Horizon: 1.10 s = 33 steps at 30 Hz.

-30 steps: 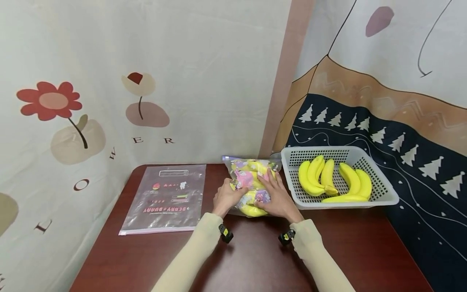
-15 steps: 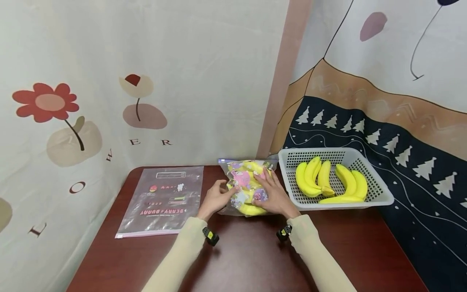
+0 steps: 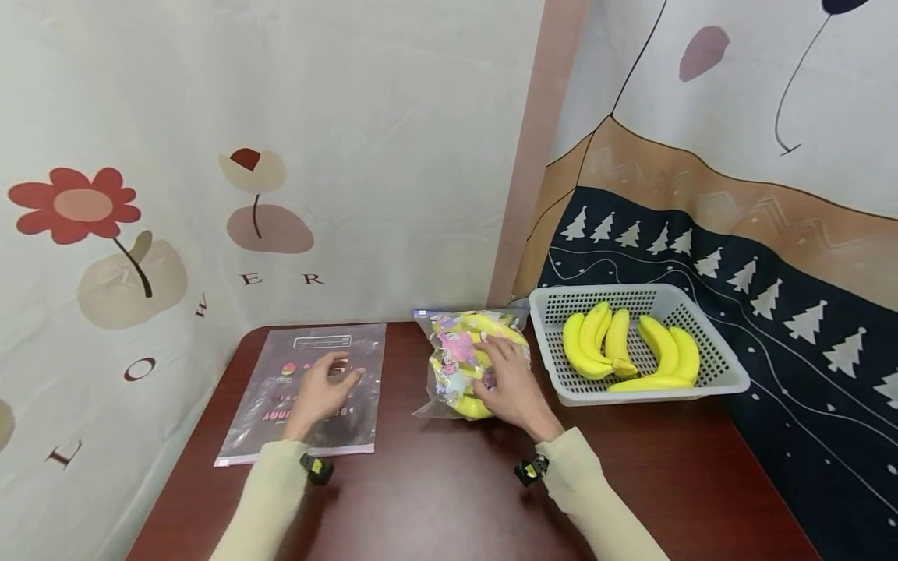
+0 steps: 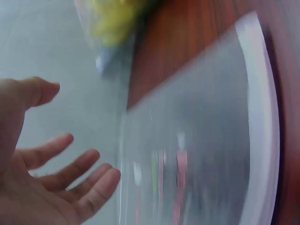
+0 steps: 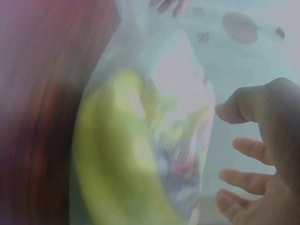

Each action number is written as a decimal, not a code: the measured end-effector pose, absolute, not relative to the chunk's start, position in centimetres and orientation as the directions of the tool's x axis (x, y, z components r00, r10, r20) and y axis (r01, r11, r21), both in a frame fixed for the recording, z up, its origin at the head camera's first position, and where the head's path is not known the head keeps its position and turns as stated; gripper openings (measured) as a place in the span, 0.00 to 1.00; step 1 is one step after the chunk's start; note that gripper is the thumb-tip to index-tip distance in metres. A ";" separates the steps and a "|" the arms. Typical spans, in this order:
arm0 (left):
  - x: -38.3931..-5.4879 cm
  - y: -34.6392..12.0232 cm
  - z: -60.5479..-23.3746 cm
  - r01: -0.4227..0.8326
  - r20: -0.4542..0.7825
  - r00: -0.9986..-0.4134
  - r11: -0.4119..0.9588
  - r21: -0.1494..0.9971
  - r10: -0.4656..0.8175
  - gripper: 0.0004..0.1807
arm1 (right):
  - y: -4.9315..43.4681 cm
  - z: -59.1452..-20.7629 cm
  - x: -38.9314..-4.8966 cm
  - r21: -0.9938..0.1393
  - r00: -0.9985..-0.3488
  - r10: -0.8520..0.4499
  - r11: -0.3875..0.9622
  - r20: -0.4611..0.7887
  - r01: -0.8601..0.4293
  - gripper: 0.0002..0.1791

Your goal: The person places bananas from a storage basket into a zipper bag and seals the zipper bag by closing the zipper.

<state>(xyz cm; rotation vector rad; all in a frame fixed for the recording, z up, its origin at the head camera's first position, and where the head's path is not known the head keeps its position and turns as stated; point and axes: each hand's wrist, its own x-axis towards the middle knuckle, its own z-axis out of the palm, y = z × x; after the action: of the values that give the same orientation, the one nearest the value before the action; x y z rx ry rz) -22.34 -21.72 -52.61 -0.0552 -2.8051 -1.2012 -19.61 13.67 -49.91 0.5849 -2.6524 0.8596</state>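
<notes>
Over the flat printed zip bag (image 3: 281, 436) on the left, my left hand (image 3: 323, 393) hangs with spread, loosely bent fingers and nothing in them. The left wrist view shows this hand (image 4: 61, 173) apart from the bag (image 4: 211, 117). A second zip bag (image 3: 456, 347), clear with pink cartoon prints, lies in the middle with bananas (image 3: 471, 407) inside. My right hand (image 3: 515, 389) is at this bag's right side, fingers spread. In the right wrist view the right hand (image 5: 258, 159) holds nothing, and the banana bag (image 5: 183, 117) is beside its fingertips.
A grey perforated basket (image 3: 726, 374) with several bananas (image 3: 589, 347) stands at the back right, close beside the filled bag. A printed curtain (image 3: 393, 156) rises behind the brown table (image 3: 435, 499).
My left hand has left the filled bag and moved left over the flat bag. The right hand has lifted slightly off the filled bag, which stays in place.
</notes>
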 end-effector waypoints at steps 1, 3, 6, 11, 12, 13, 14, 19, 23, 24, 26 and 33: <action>-22.4 -22.5 -52.6 0.079 0.105 -0.994 0.707 0.703 0.007 0.32 | 13.1 -49.8 -19.4 -0.490 -0.867 -0.302 0.729 0.396 -0.478 0.31; -22.4 -23.8 -52.8 0.103 0.121 -0.992 0.737 0.668 0.029 0.32 | 11.9 -49.7 -19.1 -0.480 -0.852 -0.334 0.716 0.402 -0.507 0.32; -22.5 -25.6 -53.0 0.138 0.140 -0.988 0.765 0.629 0.063 0.31 | 10.2 -49.8 -18.8 -0.464 -0.833 -0.376 0.700 0.407 -0.543 0.33; -22.4 -28.1 -53.7 0.184 0.161 -0.980 0.819 0.543 0.113 0.31 | 6.9 -49.9 -18.1 -0.417 -0.810 -0.443 0.699 0.384 -0.580 0.34; -22.4 -28.6 -53.8 0.190 0.160 -0.979 0.828 0.527 0.123 0.31 | 6.2 -49.9 -17.9 -0.404 -0.810 -0.457 0.706 0.368 -0.582 0.34; -22.4 -29.0 -53.8 0.196 0.156 -0.979 0.837 0.511 0.135 0.31 | 5.6 -49.9 -17.8 -0.387 -0.804 -0.472 0.709 0.360 -0.590 0.34; -22.5 -29.4 -53.8 0.205 0.149 -0.977 0.844 0.496 0.150 0.31 | 4.8 -49.8 -17.6 -0.367 -0.798 -0.488 0.712 0.354 -0.598 0.34; -23.0 -31.0 -53.9 0.231 0.100 -0.973 0.877 0.422 0.208 0.33 | 0.9 -50.4 -17.2 -0.229 -0.743 -0.571 0.717 0.348 -0.658 0.35; -23.4 -31.9 -54.2 0.218 0.056 -0.975 0.900 0.377 0.213 0.35 | -2.3 -52.0 -16.9 -0.192 -0.713 -0.630 0.693 0.309 -0.695 0.31; -23.6 -32.0 -54.3 0.214 0.047 -0.976 0.905 0.369 0.212 0.36 | -3.1 -52.5 -16.9 -0.191 -0.710 -0.641 0.688 0.293 -0.700 0.30; -23.7 -32.3 -54.4 0.206 0.031 -0.977 0.912 0.354 0.209 0.37 | -4.5 -53.5 -16.8 -0.206 -0.709 -0.656 0.680 0.258 -0.704 0.28; -23.8 -32.7 -54.7 0.215 -0.027 -0.970 0.908 0.359 0.241 0.38 | -8.0 -56.0 -15.9 -0.210 -0.739 -0.662 0.711 0.122 -0.672 0.21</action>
<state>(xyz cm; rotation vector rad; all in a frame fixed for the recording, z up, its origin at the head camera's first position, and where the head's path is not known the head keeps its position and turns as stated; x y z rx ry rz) -23.81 -32.66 -54.75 -0.3757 -3.1379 -0.5769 -15.95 -8.05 -56.00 1.1197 -2.8702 0.3756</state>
